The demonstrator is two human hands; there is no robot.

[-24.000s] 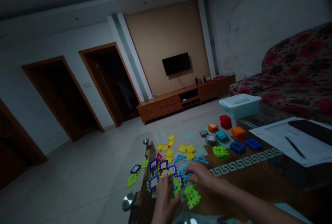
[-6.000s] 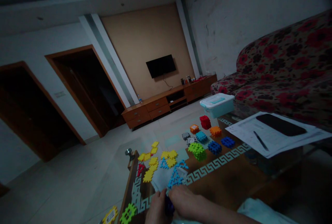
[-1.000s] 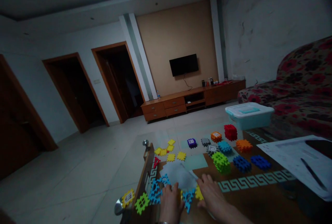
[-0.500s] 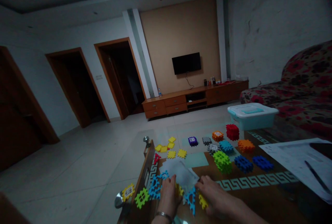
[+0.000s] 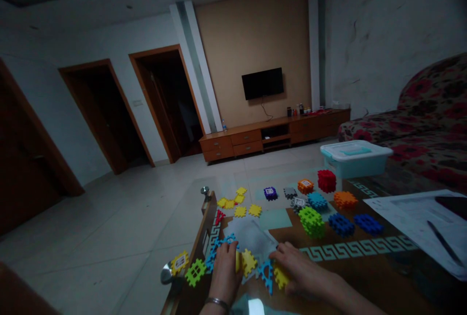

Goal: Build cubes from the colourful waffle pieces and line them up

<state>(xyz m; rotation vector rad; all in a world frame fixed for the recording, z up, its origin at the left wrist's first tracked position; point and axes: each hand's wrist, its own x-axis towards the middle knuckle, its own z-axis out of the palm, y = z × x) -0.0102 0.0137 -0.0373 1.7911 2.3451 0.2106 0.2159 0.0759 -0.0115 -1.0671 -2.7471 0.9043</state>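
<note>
My left hand, a bracelet on its wrist, is closed with its fingertips on a yellow interlocking plastic tile seen edge-on. Just right of those fingers stands another yellow tile; whether the two are joined, I cannot tell. My right hand is closed on a yellow tile, partly hidden under its fingers. Against that tile is a blue open-frame piece. More blue frame pieces lie left of my left hand, beside a green window tile. White paper lies beyond both hands.
Farther back are loose yellow tiles and stacks in green, dark blue, orange and red. A lidded teal box stands behind. Papers with a pen lie right. The table's wooden edge runs along the left.
My left hand has shifted a little left, away from my right hand, and the yellow tile between them shows more fully. The view has tilted slightly.
</note>
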